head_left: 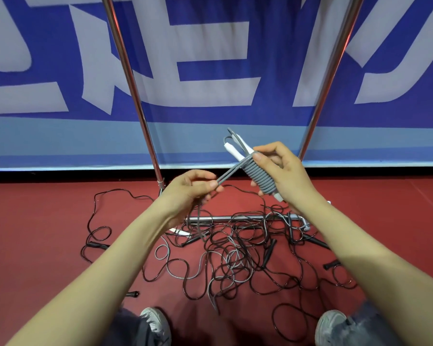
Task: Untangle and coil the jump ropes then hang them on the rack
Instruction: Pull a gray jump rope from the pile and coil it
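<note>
A grey jump rope [259, 174] is wound in tight turns around its two white handles [233, 150]. My right hand [281, 171] grips this bundle in front of me, above the floor. My left hand [194, 187] pinches the doubled free end of the same grey rope, which runs taut up to the bundle. Below my hands a tangle of black and grey jump ropes [235, 255] with black handles lies spread on the red floor. The rack's two slanted metal poles [133, 93] rise to the left and right.
The rack's base bar [225, 218] lies on the floor under the tangle. A blue and white banner [210, 58] hangs right behind the poles. My two shoes [155, 323] stand at the near edge of the rope pile. Loose black loops reach left and right.
</note>
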